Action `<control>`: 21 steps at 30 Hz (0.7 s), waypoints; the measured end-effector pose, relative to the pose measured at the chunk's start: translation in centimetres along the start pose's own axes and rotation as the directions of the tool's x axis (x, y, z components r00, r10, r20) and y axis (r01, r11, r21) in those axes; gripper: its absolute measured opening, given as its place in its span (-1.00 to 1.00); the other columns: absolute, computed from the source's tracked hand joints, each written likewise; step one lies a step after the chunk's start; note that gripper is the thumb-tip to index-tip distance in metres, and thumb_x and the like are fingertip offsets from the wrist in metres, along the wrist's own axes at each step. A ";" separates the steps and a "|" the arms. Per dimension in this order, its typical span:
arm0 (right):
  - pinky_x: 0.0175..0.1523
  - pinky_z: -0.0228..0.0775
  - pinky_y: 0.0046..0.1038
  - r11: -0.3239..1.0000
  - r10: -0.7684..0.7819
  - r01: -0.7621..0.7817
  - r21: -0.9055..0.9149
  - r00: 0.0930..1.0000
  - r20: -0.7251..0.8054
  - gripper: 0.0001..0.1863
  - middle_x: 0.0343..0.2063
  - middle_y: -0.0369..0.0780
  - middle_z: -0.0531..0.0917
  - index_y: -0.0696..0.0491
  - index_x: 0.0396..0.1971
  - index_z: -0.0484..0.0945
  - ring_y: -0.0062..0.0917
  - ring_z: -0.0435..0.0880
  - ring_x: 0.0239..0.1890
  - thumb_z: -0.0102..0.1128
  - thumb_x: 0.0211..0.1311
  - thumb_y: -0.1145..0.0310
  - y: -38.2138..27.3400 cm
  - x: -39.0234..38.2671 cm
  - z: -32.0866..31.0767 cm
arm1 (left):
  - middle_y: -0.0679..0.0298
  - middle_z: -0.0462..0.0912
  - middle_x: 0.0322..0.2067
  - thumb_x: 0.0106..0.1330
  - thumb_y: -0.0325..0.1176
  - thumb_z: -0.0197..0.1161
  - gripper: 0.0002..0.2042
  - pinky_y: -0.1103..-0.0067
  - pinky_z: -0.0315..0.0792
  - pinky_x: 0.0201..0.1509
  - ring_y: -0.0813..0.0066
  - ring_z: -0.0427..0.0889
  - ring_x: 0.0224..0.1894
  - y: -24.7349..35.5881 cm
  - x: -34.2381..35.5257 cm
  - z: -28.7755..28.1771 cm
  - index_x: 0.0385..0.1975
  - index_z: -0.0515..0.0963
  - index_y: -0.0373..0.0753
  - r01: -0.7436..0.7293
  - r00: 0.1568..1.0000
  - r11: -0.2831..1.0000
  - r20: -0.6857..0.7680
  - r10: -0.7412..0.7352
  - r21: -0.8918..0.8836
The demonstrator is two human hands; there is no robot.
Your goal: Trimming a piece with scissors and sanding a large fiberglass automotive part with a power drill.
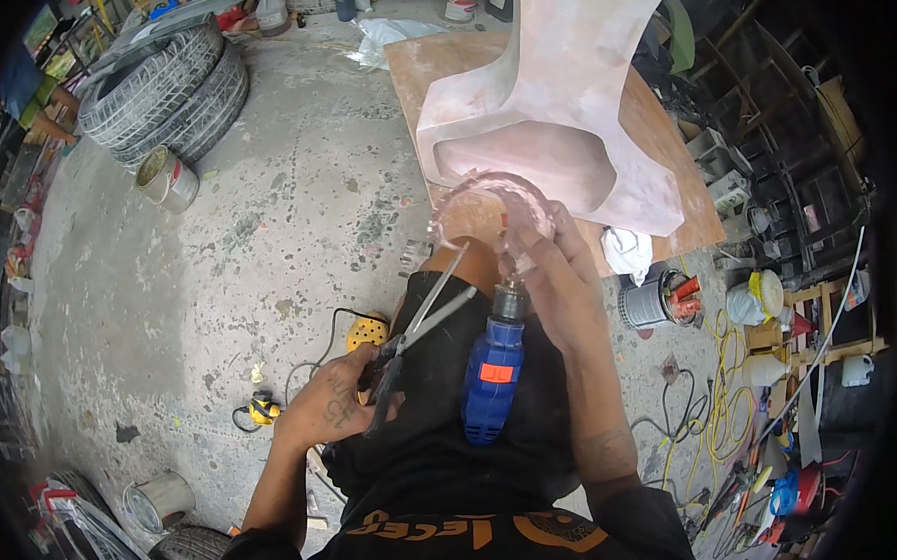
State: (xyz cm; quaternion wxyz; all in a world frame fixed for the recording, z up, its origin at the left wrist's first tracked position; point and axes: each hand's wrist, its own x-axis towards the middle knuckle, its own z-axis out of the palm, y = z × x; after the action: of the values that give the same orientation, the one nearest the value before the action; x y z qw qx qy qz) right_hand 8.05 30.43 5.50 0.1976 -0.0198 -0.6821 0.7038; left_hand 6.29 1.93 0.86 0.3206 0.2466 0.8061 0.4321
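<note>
My left hand (324,401) is closed around the dark handles of a pair of scissors (423,326). The blades stand apart and point up and away, one tip close to a curled, dusty pink strip (509,184) with ragged edges. My right hand (560,275) pinches that strip, which bends round in a loop; its exact kind is unclear. Across my dark-clothed lap lies a blue power drill (493,378) with its chuck toward the strip. My right fingers hide how the strip and the chuck meet.
Ahead stands a large pale pink moulded form (551,105) on a brown board (678,140). A yellow sander (367,331) with a cord lies at left. Tyres (170,92) and a bucket (167,180) stand far left; a paint can (655,303) and yellow hose (723,378) are right.
</note>
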 end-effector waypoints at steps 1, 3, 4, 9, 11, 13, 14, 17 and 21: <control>-0.20 0.44 -0.55 0.987 0.111 -0.109 0.121 0.994 -0.005 -0.71 -0.27 -0.25 0.64 0.14 0.12 0.49 -0.63 0.58 -0.27 0.09 0.53 0.34 -1.2 0.3 0.3 | 0.03 0.71 -0.34 0.13 -0.27 0.51 -0.55 0.34 0.56 -0.18 0.13 0.75 -0.28 -0.5 -0.5 0.3 -0.07 0.52 -0.36 -0.084 0.996 0.990 -0.001 0.085 -0.117; -0.17 0.46 -0.54 0.948 0.220 -0.214 0.237 0.976 0.001 -0.72 -0.26 -0.24 0.65 0.15 0.11 0.50 -0.62 0.60 -0.25 0.09 0.53 0.36 -1.9 0.4 0.5 | 0.02 0.71 -0.35 0.13 -0.27 0.51 -0.55 0.33 0.55 -0.20 0.14 0.74 -0.30 0.1 -0.6 0.3 -0.08 0.51 -0.36 -0.068 0.998 0.986 0.005 0.070 -0.153; -0.16 0.47 -0.54 0.925 0.236 -0.237 0.297 0.971 0.038 -0.72 -0.26 -0.24 0.67 0.16 0.11 0.50 -0.63 0.61 -0.26 0.11 0.52 0.37 -1.8 0.4 0.3 | 0.01 0.70 -0.35 0.13 -0.27 0.51 -0.56 0.33 0.54 -0.22 0.15 0.73 -0.31 0.6 -0.5 0.3 -0.09 0.51 -0.36 -0.055 0.998 0.981 0.009 0.058 -0.184; -0.07 0.53 -0.41 0.937 0.231 -0.244 0.251 0.970 0.080 -0.74 -0.04 -0.22 0.67 0.12 0.12 0.47 -0.52 0.66 -0.08 0.10 0.52 0.45 -1.8 0.1 1.2 | 0.15 0.77 -0.29 0.10 -0.45 0.45 -0.62 0.42 0.60 -0.09 0.28 0.78 -0.23 3.2 1.3 0.8 -0.06 0.55 -0.32 -0.039 0.991 0.998 -0.126 0.033 -0.044; -0.01 0.60 -0.40 0.972 0.189 -0.197 0.130 0.979 0.075 -0.77 0.01 -0.14 0.67 0.15 0.08 0.47 -0.48 0.69 -0.03 0.10 0.51 0.49 -1.4 0.0 1.2 | 0.12 0.76 -0.28 0.12 -0.43 0.47 -0.62 0.41 0.60 -0.09 0.21 0.79 -0.22 3.9 2.0 1.0 -0.06 0.55 -0.33 -0.136 0.967 0.991 -0.219 0.133 0.003; 0.04 0.61 -0.38 0.981 0.175 -0.180 0.075 0.982 0.068 -0.79 -0.01 -0.11 0.68 0.17 0.07 0.47 -0.45 0.71 -0.01 0.10 0.51 0.50 -0.9 -0.3 1.2 | 0.05 0.75 -0.28 0.14 -0.39 0.49 -0.63 0.40 0.59 -0.10 0.11 0.78 -0.23 4.6 2.8 1.0 -0.10 0.55 -0.35 -0.180 0.961 0.984 -0.211 0.176 0.001; 0.08 0.62 -0.36 0.987 0.158 -0.159 0.024 0.986 0.058 -0.80 -0.03 -0.07 0.69 0.19 0.05 0.47 -0.42 0.73 0.01 0.09 0.51 0.50 -0.7 -0.4 1.2 | 0.05 0.75 -0.28 0.14 -0.39 0.49 -0.63 0.40 0.59 -0.10 0.11 0.78 -0.23 5.0 3.1 1.0 -0.10 0.55 -0.35 -0.179 0.961 0.984 -0.216 0.173 -0.005; 0.14 0.61 -0.33 0.989 0.146 -0.144 -0.037 0.989 0.035 -0.80 -0.05 -0.03 0.70 0.22 0.04 0.46 -0.35 0.75 0.03 0.10 0.51 0.51 0.1 -1.0 1.2 | 0.03 0.74 -0.31 0.15 -0.39 0.48 -0.66 0.37 0.58 -0.14 0.10 0.75 -0.28 5.9 3.7 1.0 -0.12 0.55 -0.35 -0.215 0.942 0.976 -0.256 0.216 0.033; 0.16 0.59 -0.34 0.994 0.097 -0.094 -0.047 0.994 0.044 -0.80 -0.07 -0.01 0.71 0.23 0.04 0.46 -0.32 0.76 0.02 0.11 0.51 0.51 0.4 -1.2 1.7 | 0.05 0.72 -0.36 0.16 -0.39 0.46 -0.65 0.36 0.55 -0.27 0.14 0.69 -0.40 5.9 3.6 0.9 -0.10 0.55 -0.36 -0.205 0.950 0.976 -0.227 0.216 0.071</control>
State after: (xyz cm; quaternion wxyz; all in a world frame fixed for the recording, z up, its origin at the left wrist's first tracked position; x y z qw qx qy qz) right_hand 8.55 28.48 4.94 0.1474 -0.0407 -0.7005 0.6971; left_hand 5.24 7.88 4.44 0.1696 0.2860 0.8172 0.4708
